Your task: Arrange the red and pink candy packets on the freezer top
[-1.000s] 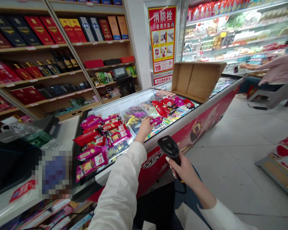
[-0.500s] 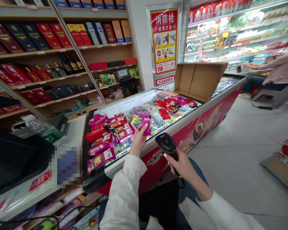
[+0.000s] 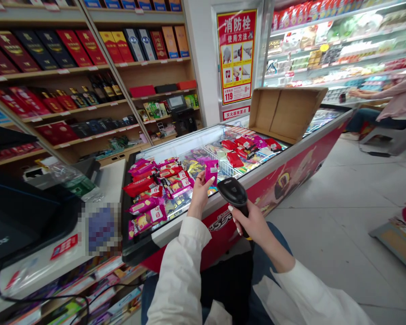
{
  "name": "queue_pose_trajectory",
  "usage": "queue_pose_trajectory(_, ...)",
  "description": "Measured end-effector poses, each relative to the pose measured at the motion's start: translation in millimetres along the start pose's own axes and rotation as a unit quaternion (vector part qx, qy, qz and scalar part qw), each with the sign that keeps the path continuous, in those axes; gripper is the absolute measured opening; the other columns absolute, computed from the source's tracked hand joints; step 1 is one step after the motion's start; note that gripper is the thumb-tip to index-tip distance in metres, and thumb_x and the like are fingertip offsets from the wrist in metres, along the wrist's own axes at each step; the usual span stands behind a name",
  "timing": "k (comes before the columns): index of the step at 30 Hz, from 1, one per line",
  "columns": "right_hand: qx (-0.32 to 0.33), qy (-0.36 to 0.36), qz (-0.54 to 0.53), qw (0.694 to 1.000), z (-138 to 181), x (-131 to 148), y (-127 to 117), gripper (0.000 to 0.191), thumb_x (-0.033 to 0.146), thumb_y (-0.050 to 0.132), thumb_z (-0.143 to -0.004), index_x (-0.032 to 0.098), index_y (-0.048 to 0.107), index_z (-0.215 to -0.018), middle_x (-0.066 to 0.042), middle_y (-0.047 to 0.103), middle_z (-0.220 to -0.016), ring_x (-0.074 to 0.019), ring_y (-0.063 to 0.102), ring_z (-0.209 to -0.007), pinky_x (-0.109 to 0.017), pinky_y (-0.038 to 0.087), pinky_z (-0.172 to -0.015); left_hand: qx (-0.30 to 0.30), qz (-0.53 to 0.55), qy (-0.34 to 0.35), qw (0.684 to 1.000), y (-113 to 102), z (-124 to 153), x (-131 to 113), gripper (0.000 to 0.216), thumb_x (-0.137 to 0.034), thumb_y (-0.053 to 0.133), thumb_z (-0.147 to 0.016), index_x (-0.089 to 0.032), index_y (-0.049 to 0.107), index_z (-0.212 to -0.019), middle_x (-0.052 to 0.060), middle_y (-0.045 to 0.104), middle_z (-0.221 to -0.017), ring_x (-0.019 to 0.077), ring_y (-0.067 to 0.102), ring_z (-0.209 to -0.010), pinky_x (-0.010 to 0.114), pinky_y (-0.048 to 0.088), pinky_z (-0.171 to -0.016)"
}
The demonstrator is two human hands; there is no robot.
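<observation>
My left hand grips a purple ice cream packet, a pale label patch facing me, above the chest freezer. Wrapped round the handle of a black barcode scanner is my right hand; the scanner's head points toward the packet, a short gap apart. Red and purple ice cream packets lie in rows on the freezer's glass left of my left hand. Farther back, more red packets lie in a loose pile before an open cardboard box.
A counter with a dark monitor and a plastic bag stands at the left. Shelves of boxes and bottles line the wall behind. A person sits at the far right, near a lit refrigerated display.
The view has shifted slightly left, so the scene sits farther right. The packet in my left hand has turned and moved up a little. Both hands keep their hold.
</observation>
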State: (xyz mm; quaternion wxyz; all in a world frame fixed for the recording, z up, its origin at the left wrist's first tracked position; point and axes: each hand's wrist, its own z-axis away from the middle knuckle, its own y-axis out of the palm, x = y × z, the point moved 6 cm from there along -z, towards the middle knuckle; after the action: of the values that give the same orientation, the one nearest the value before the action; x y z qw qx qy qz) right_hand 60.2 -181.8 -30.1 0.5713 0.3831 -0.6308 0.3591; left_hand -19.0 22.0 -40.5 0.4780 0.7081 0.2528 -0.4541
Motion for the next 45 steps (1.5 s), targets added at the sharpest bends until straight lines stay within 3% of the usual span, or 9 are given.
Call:
queue_pose_trajectory(15, -0.011, -0.008, -0.012, 1.0, 9, -11, -8, 0.04, 0.062, 0.073, -0.091, 0.026, 0.056, -0.089, 0.007, 0.059, -0.049, -0.0153, 0.055, -0.037, -0.027, 0.046, -0.044, 0.002, -0.169, 0.095, 0.981, -4, 7, -19, 0.056, -0.024, 0.087, -0.081, -0.021, 0.067, -0.133, 0.013, 0.073, -0.142, 0.0305, 0.064, -0.137, 0.045, 0.047, -0.121)
queue_pose_trajectory(17, -0.016, -0.004, -0.011, 1.0, 11, -14, -11, 0.04, 0.061, 0.073, -0.092, 0.026, 0.055, -0.088, 0.006, 0.059, -0.049, -0.015, 0.055, -0.037, -0.026, 0.045, -0.044, -0.005, -0.331, 0.179, 0.927, -9, 18, -46, 0.054, -0.022, 0.078, -0.088, -0.021, 0.066, -0.141, 0.015, 0.07, -0.148, 0.0321, 0.062, -0.14, 0.048, 0.045, -0.124)
queue_pose_trajectory(19, -0.019, 0.001, -0.012, 1.0, 13, -17, -13, 0.039, 0.06, 0.073, -0.092, 0.026, 0.054, -0.087, 0.006, 0.06, -0.049, -0.0146, 0.055, -0.038, -0.026, 0.045, -0.044, -0.046, -0.502, 0.252, 0.826, -18, 29, -77, 0.052, -0.019, 0.07, -0.092, -0.021, 0.067, -0.144, 0.016, 0.07, -0.148, 0.0337, 0.06, -0.143, 0.053, 0.038, -0.128)
queue_pose_trajectory(22, -0.013, 0.008, -0.014, 1.0, 14, -21, -12, 0.038, 0.059, 0.072, -0.092, 0.026, 0.054, -0.088, 0.007, 0.058, -0.047, -0.0143, 0.054, -0.037, -0.025, 0.044, -0.045, -0.129, -0.665, 0.255, 0.69, -40, 37, -110, 0.052, -0.015, 0.061, -0.096, -0.024, 0.069, -0.146, 0.013, 0.068, -0.153, 0.0342, 0.052, -0.152, 0.059, 0.022, -0.136)
queue_pose_trajectory(26, -0.002, 0.024, -0.018, 1.0, 15, -26, -6, 0.037, 0.058, 0.072, -0.092, 0.026, 0.055, -0.088, 0.007, 0.056, -0.045, -0.0153, 0.053, -0.037, -0.026, 0.044, -0.044, -0.161, -0.742, 0.179, 0.626, -63, 34, -117, 0.058, -0.014, 0.053, -0.096, -0.019, 0.066, -0.152, 0.015, 0.055, -0.167, 0.0394, 0.038, -0.163, 0.07, 0.011, -0.136)
queue_pose_trajectory(32, -0.009, 0.029, -0.029, 0.999, 13, -31, -9, 0.038, 0.058, 0.073, -0.091, 0.026, 0.054, -0.084, 0.008, 0.055, -0.047, -0.0143, 0.052, -0.037, -0.026, 0.044, -0.043, -0.171, -0.719, 0.222, 0.636, -46, 33, -101, 0.063, -0.016, 0.05, -0.097, -0.014, 0.056, -0.16, 0.018, 0.046, -0.173, 0.0388, 0.031, -0.167, 0.071, 0.007, -0.136)
queue_pose_trajectory(37, -0.024, 0.031, -0.042, 0.998, 6, -40, -24, 0.039, 0.059, 0.073, -0.091, 0.025, 0.056, -0.085, 0.008, 0.054, -0.047, -0.0127, 0.05, -0.036, -0.025, 0.044, -0.042, -0.058, -0.68, 0.269, 0.68, 30, 15, -64, 0.058, -0.02, 0.055, -0.099, -0.018, 0.058, -0.157, 0.017, 0.055, -0.167, 0.0339, 0.045, -0.159, 0.058, 0.024, -0.135)
queue_pose_trajectory(40, -0.026, 0.041, -0.045, 0.998, 3, -47, -35, 0.043, 0.063, 0.074, -0.09, 0.025, 0.056, -0.085, 0.007, 0.054, -0.046, -0.0128, 0.051, -0.036, -0.024, 0.044, -0.041, 0.012, -0.667, 0.196, 0.719, 80, -13, -30, 0.058, -0.025, 0.058, -0.102, -0.015, 0.055, -0.158, 0.019, 0.06, -0.161, 0.0328, 0.054, -0.15, 0.048, 0.038, -0.127)
queue_pose_trajectory(45, -0.082, 0.046, -0.05, 0.994, 5, -50, -55, 0.044, 0.064, 0.076, -0.089, 0.025, 0.054, -0.086, 0.008, 0.055, -0.047, -0.0121, 0.05, -0.036, -0.024, 0.044, -0.04, -0.017, -0.653, 0.027, 0.756, 126, -68, 17, 0.062, -0.05, 0.058, -0.105, -0.007, 0.059, -0.15, 0.028, 0.065, -0.151, 0.039, 0.059, -0.143, 0.047, 0.045, -0.118)
